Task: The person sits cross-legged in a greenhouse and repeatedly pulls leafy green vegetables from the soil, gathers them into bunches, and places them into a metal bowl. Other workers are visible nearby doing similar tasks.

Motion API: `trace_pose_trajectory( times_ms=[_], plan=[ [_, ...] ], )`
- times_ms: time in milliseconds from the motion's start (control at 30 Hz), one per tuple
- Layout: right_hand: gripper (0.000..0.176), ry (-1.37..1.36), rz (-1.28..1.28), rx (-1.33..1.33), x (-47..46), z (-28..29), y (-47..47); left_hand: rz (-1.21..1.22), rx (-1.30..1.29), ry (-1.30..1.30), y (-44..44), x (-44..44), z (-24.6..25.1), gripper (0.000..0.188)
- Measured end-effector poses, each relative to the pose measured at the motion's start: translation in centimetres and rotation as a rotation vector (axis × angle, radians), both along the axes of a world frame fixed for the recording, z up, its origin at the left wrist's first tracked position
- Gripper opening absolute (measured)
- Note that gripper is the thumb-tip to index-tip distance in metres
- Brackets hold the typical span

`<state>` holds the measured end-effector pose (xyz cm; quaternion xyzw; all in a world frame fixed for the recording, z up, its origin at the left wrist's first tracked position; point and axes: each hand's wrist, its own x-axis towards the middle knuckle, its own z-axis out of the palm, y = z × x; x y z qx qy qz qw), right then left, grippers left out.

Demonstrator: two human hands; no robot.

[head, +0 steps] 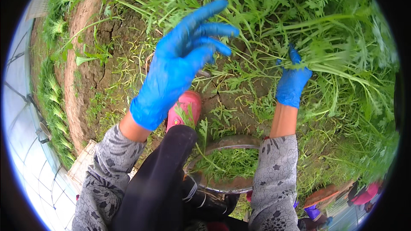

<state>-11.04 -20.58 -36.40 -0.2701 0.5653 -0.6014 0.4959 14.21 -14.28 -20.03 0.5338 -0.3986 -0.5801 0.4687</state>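
Observation:
My left hand [183,54], in a blue glove, is raised over the soil with its fingers spread and nothing clasped in them. A small dull object [204,73] shows just beside its thumb side; what it is cannot be made out. Farther right, my right hand [293,81], gloved in blue too, grips a bunch of leafy green stems [324,67] with jagged leaves. The stems lie across the hand and hide part of its fingers. Rooted greens [289,0] grow densely ahead of both hands.
Below my arms stands a metal basin [231,191] holding cut greens. My pink shoe [189,102] rests on soil strewn with trimmings. Bundled greens [54,85] line the left, near a pale crate [83,163] and a plastic-sheet wall [19,102]. Another person [366,194] is at lower right.

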Motion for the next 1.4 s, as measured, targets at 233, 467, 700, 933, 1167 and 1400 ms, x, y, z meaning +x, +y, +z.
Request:
trace_pose_trajectory(
  times_ms=[233,467,700,933,1167,1400],
  plan=[
    [0.044,-0.267,-0.055,0.003,3.8,-1.6,-4.0,0.000,0.202,0.090,5.2,0.2,0.5,0.050],
    [0.039,1.134,0.425,0.236,1.6,-6.7,-5.0,-0.004,0.264,0.054,6.0,1.6,-0.1,0.039],
    [0.020,1.311,0.567,0.302,1.6,-3.9,-1.1,0.027,0.273,0.069,5.9,0.8,-1.2,0.037],
    [0.028,0.740,0.405,0.233,4.4,-1.7,-1.2,0.036,0.313,0.086,5.7,0.8,-1.9,0.036],
    [0.036,0.025,0.169,0.023,4.4,-2.2,-3.6,-0.013,0.312,0.111,3.1,-0.1,-2.0,0.037],
    [0.048,0.117,0.137,0.356,2.7,5.5,1.4,0.045,0.409,0.154,1.0,-3.7,-6.3,0.059]
  ],
)
